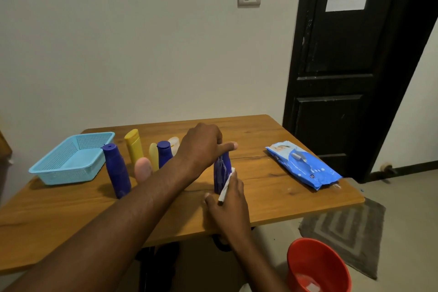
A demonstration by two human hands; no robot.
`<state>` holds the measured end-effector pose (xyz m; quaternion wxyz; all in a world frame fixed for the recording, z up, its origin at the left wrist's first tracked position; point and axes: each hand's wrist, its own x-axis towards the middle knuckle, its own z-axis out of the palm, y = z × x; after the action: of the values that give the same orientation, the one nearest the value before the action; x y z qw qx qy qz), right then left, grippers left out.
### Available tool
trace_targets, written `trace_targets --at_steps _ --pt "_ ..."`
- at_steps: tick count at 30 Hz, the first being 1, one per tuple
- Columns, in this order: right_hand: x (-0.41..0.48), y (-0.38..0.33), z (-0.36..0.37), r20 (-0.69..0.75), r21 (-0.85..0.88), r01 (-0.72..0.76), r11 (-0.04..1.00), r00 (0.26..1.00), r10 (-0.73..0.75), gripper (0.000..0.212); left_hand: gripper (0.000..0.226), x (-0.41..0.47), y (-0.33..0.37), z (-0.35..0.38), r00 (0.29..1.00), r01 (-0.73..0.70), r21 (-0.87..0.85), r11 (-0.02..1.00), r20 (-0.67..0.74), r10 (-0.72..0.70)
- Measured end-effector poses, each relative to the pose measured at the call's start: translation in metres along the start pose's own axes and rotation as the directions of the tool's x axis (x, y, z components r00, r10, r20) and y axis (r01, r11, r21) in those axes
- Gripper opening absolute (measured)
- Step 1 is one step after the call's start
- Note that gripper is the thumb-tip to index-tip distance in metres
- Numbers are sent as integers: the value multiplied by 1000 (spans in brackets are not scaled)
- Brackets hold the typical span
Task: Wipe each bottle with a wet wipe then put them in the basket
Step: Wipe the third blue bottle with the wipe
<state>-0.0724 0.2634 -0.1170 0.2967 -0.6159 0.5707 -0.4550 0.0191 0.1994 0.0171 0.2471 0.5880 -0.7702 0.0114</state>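
Observation:
A dark blue bottle [221, 173] stands upright at the middle of the wooden table [272, 197]. My left hand [203, 147] grips its top from above, index finger stretched out. My right hand [228, 201] presses a folded white wet wipe [226, 187] against the bottle's right side. Left of it stand a tall blue bottle [117, 170], a pink bottle [143, 169], a yellow bottle [134, 146], a pale yellow one [153, 156], a second blue one [164, 153] and a whitish one [175, 144]. The light blue basket [71, 168] sits at the far left with nothing in it.
A blue pack of wet wipes [305, 165] lies on the table's right side. A red bucket [317, 265] stands on the floor at the lower right, beside a grey mat [348, 227]. A dark door [350, 66] is behind the table.

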Motion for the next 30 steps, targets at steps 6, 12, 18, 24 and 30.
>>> trace_targets --at_steps 6,12,18,24,30 --pt "-16 -9 0 39 105 43 994 998 -47 100 49 -4 11 -2 998 -58 209 976 33 53" --pt "9 -16 -1 -24 -7 101 995 995 -101 92 48 -10 20 -4 992 -124 384 915 61 109" --pt "23 8 -8 -43 -66 100 993 994 -103 50 40 -8 23 -11 993 -88 387 918 107 50" --pt "24 17 -10 -23 -43 105 994 994 -106 46 36 -1 20 -15 977 -37 146 989 211 5" --pt "43 23 -30 9 2 82 997 997 -82 45 28 3 11 -28 954 -113 -24 993 277 116"
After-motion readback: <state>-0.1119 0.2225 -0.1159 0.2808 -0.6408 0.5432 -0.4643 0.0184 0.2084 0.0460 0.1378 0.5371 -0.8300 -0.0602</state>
